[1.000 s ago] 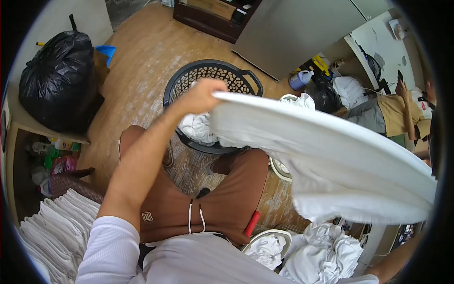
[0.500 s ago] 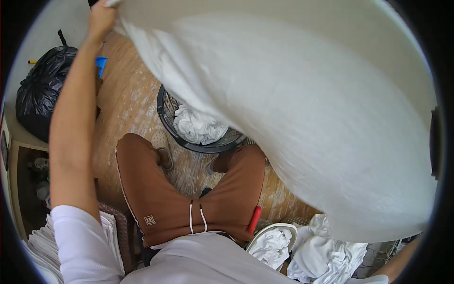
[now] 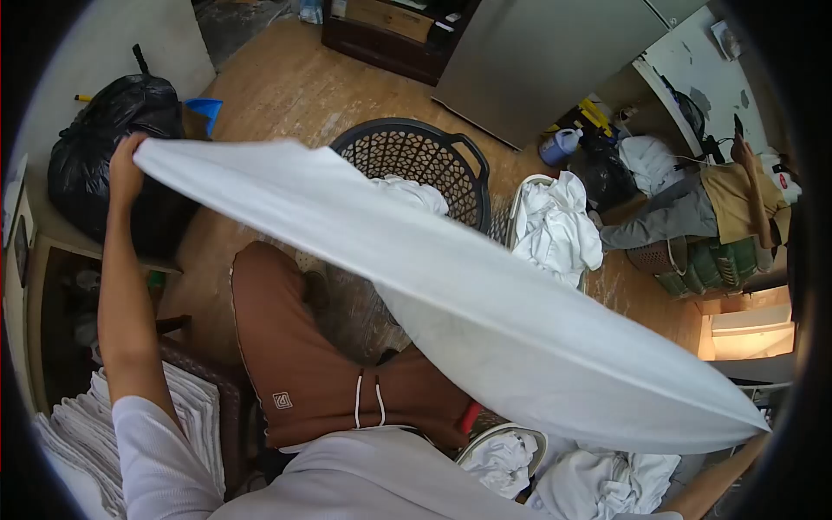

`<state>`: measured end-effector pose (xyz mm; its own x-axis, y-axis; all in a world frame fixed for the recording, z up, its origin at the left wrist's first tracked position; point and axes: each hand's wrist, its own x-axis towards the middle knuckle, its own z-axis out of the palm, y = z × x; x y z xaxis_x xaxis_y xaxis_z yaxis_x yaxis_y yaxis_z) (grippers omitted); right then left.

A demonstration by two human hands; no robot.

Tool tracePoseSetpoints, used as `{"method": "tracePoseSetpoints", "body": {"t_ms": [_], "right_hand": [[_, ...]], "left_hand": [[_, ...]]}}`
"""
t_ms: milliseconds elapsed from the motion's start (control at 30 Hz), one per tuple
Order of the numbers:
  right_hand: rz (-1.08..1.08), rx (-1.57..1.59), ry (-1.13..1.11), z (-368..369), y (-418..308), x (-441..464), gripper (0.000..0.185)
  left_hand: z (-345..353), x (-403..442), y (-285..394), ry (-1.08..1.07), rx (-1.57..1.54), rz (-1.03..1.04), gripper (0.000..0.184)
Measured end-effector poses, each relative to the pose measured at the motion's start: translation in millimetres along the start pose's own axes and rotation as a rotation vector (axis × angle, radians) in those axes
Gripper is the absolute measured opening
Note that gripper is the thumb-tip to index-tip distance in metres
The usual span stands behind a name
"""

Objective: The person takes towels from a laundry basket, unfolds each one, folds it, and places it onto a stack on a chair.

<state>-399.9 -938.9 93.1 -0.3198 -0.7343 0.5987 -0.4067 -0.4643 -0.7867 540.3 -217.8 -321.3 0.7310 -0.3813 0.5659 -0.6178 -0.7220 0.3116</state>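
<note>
A large white cloth (image 3: 451,286) is stretched taut in the air across my lap, from upper left to lower right. At its upper left corner, my left hand (image 3: 127,166) is closed on the fabric. The opposite end reaches my right hand (image 3: 757,447), which grips the corner near the right edge of the view; its fingers are partly hidden. Behind the cloth stands a black lattice laundry basket (image 3: 472,165) with crumpled white laundry (image 3: 412,194) inside, partly covered from sight.
A second basket holds white laundry (image 3: 555,221); more white pieces (image 3: 598,485) lie at lower right. Folded white cloths (image 3: 87,442) are stacked at my left. A black garbage bag (image 3: 113,156), a refrigerator (image 3: 537,61) and a seated person (image 3: 693,204) surround the wooden floor.
The billowing cloth has come down and flattened into a narrow taut band, uncovering the room behind it. My left hand has moved lower and to the left, still holding its corner.
</note>
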Motion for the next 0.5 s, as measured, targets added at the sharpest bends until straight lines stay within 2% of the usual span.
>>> {"method": "tracePoseSetpoints", "body": {"t_ms": [100, 167, 333, 367, 433, 467, 500], "right_hand": [[0.058, 0.043, -0.038, 4, 13, -4, 0.034], [0.086, 0.069, -0.069, 12, 15, -7, 0.036], [0.14, 0.226, -0.24, 58, 11, -30, 0.042], [0.144, 0.285, -0.303, 75, 5, -44, 0.043], [0.138, 0.418, -0.533, 130, -12, -96, 0.045], [0.119, 0.475, -0.684, 165, -23, -141, 0.046], [0.076, 0.487, -0.706, 217, -82, -253, 0.043]], "left_hand": [[-14, -36, -16, 0.085, 0.042, 0.042, 0.025], [-23, -51, -8, 0.143, -0.004, -0.104, 0.026], [-10, -47, -9, 0.24, -0.207, -0.147, 0.021], [-5, -37, 21, 0.282, -0.368, 0.019, 0.024], [-3, -20, 113, 0.241, -0.451, 0.059, 0.025], [-6, -15, 160, 0.225, -0.457, 0.165, 0.024], [-3, -14, 200, 0.191, -0.509, 0.215, 0.025]]}}
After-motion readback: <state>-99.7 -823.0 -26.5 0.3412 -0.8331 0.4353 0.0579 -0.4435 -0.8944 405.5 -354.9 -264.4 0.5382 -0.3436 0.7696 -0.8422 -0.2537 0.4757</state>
